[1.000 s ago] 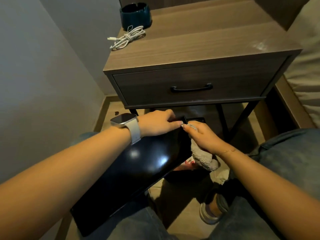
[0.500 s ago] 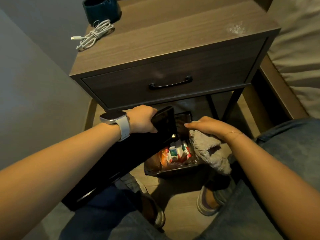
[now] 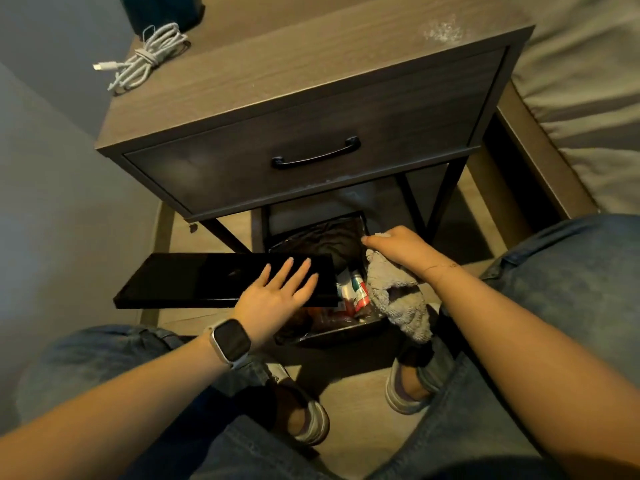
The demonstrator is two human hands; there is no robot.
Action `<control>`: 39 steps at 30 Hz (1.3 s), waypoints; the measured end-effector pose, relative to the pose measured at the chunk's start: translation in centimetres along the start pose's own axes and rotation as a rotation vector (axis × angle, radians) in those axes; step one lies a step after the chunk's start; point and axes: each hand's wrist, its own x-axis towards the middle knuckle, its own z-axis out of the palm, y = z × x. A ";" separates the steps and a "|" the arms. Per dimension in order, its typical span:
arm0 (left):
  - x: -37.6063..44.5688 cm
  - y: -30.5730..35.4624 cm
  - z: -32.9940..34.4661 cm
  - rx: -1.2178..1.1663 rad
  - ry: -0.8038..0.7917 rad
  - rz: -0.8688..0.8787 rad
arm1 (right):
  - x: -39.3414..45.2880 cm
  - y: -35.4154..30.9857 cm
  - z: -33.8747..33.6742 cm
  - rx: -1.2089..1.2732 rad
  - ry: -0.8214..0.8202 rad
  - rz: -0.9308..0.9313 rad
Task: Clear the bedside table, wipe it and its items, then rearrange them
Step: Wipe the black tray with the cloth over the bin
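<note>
- Partly cleared only: bench top carries a coiled white cable at its far left corner, with a dark teal pot just behind it
- Pale dusty smear showing at the far right of the top, so wiping there judged not done
- Flat black tray down below the drawer, level, left of an open bin holding wrappers and cans
- Left hand flat on the tray's right end, fingers straight and spread, gripping nothing
- Right hand over the bin's right side, clamped on a grey cloth that hangs down from it
- Left to do, by judgement: lifting off cable and pot, wiping top and each item, then setting everything back in order
</note>
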 end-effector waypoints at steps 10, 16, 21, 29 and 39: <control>0.9 -2.0 0.9 -0.137 0.235 -0.057 | -0.3 0.4 1.5 -0.305 0.148 -0.061; 0.8 0.1 1.5 -0.032 0.090 -0.004 | -0.3 0.5 1.7 -0.245 0.157 -0.068; 0.6 -2.5 -2.7 -0.335 0.259 -0.242 | -0.4 0.4 1.8 -0.236 0.162 -0.073; 0.9 -7.6 -12.1 -0.477 0.196 -0.345 | -1.9 -1.6 -0.3 0.110 0.135 -0.050; 2.9 -9.4 -11.9 -0.994 -0.256 -0.345 | -6.6 -4.6 1.3 0.214 0.233 -0.563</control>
